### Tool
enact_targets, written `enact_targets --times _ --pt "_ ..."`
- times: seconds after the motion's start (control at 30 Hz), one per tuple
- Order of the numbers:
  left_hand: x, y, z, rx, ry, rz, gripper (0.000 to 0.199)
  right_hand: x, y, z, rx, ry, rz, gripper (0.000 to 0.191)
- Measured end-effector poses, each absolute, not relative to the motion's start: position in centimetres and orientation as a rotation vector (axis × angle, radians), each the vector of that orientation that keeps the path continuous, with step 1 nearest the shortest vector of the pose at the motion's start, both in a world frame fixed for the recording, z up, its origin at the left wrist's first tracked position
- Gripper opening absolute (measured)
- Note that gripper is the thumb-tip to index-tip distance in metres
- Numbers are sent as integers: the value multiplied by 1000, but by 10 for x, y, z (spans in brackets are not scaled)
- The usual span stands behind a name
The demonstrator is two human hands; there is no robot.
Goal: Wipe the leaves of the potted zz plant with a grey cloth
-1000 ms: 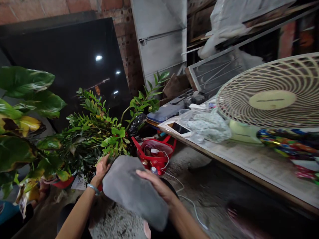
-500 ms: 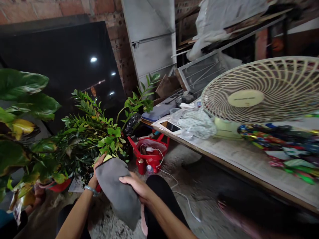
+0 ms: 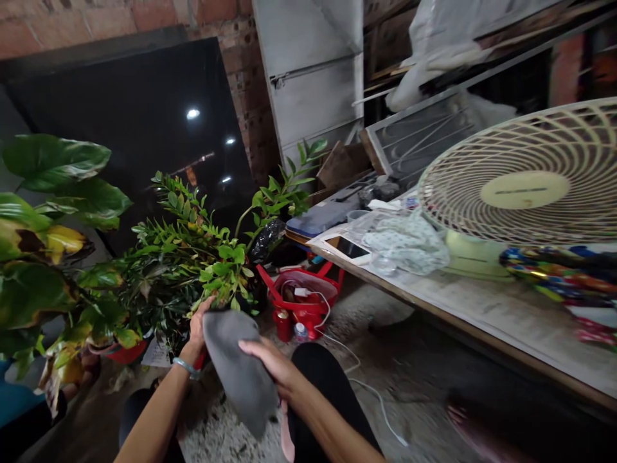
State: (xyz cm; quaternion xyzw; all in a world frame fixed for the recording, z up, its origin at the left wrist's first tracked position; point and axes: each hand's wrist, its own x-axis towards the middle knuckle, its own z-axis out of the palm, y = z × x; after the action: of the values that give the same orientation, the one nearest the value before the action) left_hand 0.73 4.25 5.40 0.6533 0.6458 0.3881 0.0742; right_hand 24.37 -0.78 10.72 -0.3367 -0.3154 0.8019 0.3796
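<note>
A limp grey cloth piece (image 3: 238,370) hangs tilted between my hands above my lap. My left hand (image 3: 198,325), with a pale bangle at its wrist, is closed on its upper left edge. Most of those fingers are hidden behind the fabric. My right hand (image 3: 272,363) grips the right side, thumb lying on top and fingers underneath. What kind of item the cloth is, I cannot tell. Beyond it on the floor stands a red bag (image 3: 308,315) with a white cable (image 3: 359,363) trailing out of it.
To the left are leafy potted plants (image 3: 187,238). On the right a low table (image 3: 414,289) carries a phone (image 3: 348,247), a cream fan (image 3: 525,190) and a heap of colourful fabric (image 3: 554,270). Another person's foot (image 3: 465,418) shows below the table, and part of a person (image 3: 22,399) at far left.
The view has swung left, so the scene sits further right. The cloth has turned slightly, and the yellow edge at its top no longer shows. Both hands keep their hold.
</note>
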Motion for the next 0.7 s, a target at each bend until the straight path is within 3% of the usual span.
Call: enact_targets --times 0.07,0.17,0.33,0.43,0.53,0.6,0.7 --pt "3 42 56 1952 1971 1096 52 265 -23 96 -877 -832 2031 36" --pt "7 42 59 1950 2025 1038 59 296 0 117 -866 -701 1875 38" --pt "21 43 65 1973 1977 1071 59 274 61 156 -827 -421 1835 24" --pt "18 42 71 1972 1984 1090 57 237 44 125 -941 -415 1983 16" --pt "7 41 75 1965 2020 1101 55 228 3 77 -950 -572 2065 22" --pt "1 40 76 1954 2071 1083 54 241 -9 61 -917 -614 1991 30" --pt "1 41 75 1944 2101 1035 55 269 13 75 -914 -537 1754 39"
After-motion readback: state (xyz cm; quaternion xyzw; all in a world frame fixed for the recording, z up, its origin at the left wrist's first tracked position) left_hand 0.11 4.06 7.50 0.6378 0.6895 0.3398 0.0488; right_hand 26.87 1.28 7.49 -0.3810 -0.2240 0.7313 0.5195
